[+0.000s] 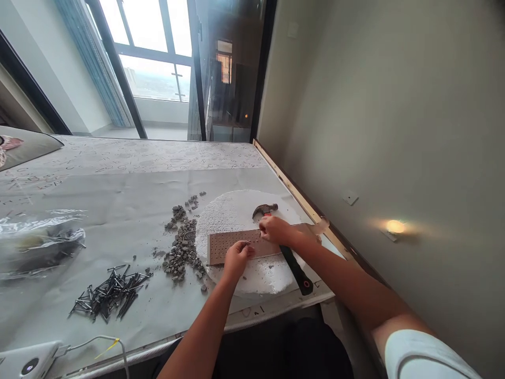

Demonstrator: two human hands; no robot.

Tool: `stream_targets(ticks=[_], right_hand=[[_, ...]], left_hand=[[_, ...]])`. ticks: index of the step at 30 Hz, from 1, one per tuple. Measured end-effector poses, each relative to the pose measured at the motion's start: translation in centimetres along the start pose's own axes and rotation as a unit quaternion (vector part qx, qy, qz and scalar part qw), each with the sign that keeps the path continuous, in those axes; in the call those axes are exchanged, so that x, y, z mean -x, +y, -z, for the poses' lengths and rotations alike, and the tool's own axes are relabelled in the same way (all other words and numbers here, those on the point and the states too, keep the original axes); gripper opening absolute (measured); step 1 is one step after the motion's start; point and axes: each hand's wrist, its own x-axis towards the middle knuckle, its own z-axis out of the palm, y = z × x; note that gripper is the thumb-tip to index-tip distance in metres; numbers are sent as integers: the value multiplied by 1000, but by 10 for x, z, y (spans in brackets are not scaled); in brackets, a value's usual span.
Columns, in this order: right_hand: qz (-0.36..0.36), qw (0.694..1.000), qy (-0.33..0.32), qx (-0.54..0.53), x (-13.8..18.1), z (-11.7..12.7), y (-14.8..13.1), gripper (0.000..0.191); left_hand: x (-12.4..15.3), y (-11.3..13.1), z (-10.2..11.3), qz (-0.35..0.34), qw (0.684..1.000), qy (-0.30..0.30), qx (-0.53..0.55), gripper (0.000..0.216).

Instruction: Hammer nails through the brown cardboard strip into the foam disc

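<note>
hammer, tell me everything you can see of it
The hammer has a dark, worn, metal-looking head with a curved claw, red just below it, and a dark handle with a red-ringed spot near its end. It slants across the brown perforated board over the white foam disc, head away from the person. The right hand hides its middle; contact is unclear.

A blue curtain (92, 58) hangs beside a bright window (152, 79) at the back; to the right, a small lamp (395, 227) glows on a plain wall (410, 116) near a white socket (350, 198). A cushion (27, 150) pokes in at the left edge; at the lower left corner, a white device (41, 358) has a pale cable (98, 337) plugged into it; a yellow tag (108, 348) hangs from the cable.
</note>
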Motion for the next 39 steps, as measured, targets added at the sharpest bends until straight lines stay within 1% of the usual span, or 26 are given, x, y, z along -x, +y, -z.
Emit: stream_targets(ticks=[2,4,7,9,12,15,17,19,21,24,26,30,33,36,39], right_hand=[[13,999,11,-32,1,12,-4,18],[36,997,1,-64,3,18,-13,14],[55,993,-19,-100,8,13,-33,10],[46,993,-17,-110,14,5,-46,11],[13,993,-5,-115,22,-3,-62,13],[-18,993,10,-117,31,-3,-73,15],[-38,992,24,-119,37,-1,-76,20],[-63,990,43,-120,45,2,-74,24],[-94,986,66,-120,52,2,-66,26],[-134,978,92,-128,65,-4,-48,23],[-146,975,97,-140,75,-10,-37,21],[-147,968,109,-169,97,-21,-24,18],[-143,964,120,-190,109,-25,-19,18],[-132,962,126,-205,117,-28,-17,18],[-120,961,127,-215,120,-29,-16,18]], left_hand=[[1,4,2,13,1000,-9,25,8],[4,10,4,23,998,-27,58,9],[13,20,6,27,992,-77,94,14],[21,25,8,25,988,-113,102,16],[34,29,11,21,985,-147,93,16],[44,30,16,25,986,-151,70,11],[49,30,20,22,989,-136,60,13],[53,29,25,17,991,-118,56,20],[56,27,29,19,993,-102,52,23],[62,22,31,26,995,-89,34,23],[67,20,30,25,996,-85,26,24],[83,19,23,11,998,-67,9,27],[98,18,16,-12,999,-40,-33,30],[112,16,12,-27,996,-26,-80,34],[121,13,12,-23,994,-18,-102,36]])
